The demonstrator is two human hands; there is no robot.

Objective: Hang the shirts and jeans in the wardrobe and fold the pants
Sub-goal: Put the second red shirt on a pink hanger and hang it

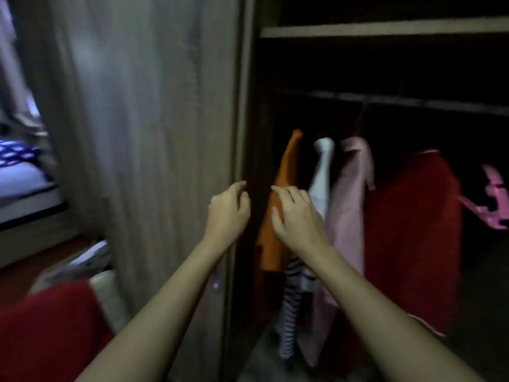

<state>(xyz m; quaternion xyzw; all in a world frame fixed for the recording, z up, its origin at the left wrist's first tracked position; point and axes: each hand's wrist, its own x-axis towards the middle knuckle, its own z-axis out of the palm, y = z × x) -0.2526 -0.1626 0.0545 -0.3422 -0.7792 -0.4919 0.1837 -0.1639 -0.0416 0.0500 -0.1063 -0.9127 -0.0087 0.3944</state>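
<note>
Head view: blurred and dim, looking into an open wardrobe (249,78).
Orange shirt (286,161): hanging at the left end of the row, just inside the wardrobe's frame, partly under the right grip.
Right grip (297,216): lying on the orange shirt's front with fingers spread and only slightly bent, thumb pressing flat on the cloth; it is not closing round anything.
Left grip (228,213): hovering just left of the orange shirt, at the edge of the wardrobe door (137,133), fingers loosely curled and holding nothing; whether the tips are touching the door edge I cannot tell.
White garment (322,172): hanging just right of the orange shirt, passing behind the right grip.
Striped garment (292,299): showing below the right wrist, dangling low.
Pink shirt (349,205): hanging next in the row, touching the white garment.
Red garment (413,230): hanging right of the pink shirt.
Pink hanger (493,199): sticking out at the far right, tilted.
Rail (399,102): running above the row, with a shelf (385,28) higher up.
Red cloth (49,326): lying at lower left, outside the wardrobe.
Bed (22,175): showing at the far left.
</note>
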